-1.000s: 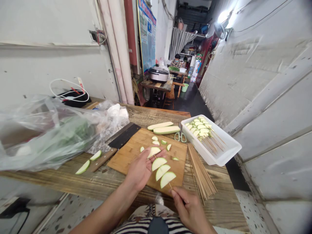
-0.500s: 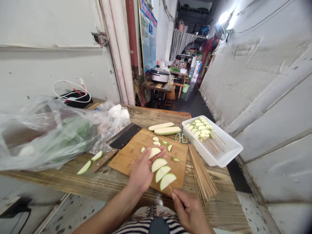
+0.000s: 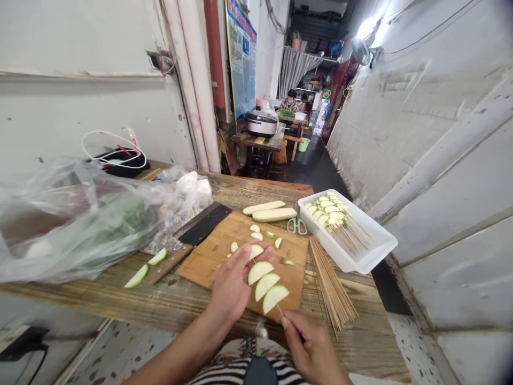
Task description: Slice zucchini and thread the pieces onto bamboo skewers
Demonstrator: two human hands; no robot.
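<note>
Over the cutting board point(image 3: 204, 256), my left hand point(image 3: 232, 283) holds a pale, green-edged zucchini slice point(image 3: 256, 250) at the far end of a thin bamboo skewer point(image 3: 280, 308). Several half-round slices point(image 3: 276, 299) are threaded along that skewer, spaced apart. My right hand point(image 3: 306, 339) pinches the skewer's near end between thumb and fingers. Small cut pieces point(image 3: 257, 236) lie on the board beyond my left hand. Two long zucchini halves point(image 3: 274, 215) rest past the board's far edge.
A cleaver point(image 3: 206, 224) lies along the board's left side, near two loose slices point(image 3: 137, 276). Bare skewers point(image 3: 332, 289) lie right of the board. A white tray point(image 3: 372, 248) holds finished skewers, with scissors point(image 3: 297, 225) beside it. Plastic bags point(image 3: 80, 230) cover the left.
Both hands keep nearly the same pose on the skewer and slices. The whole view has shifted very slightly.
</note>
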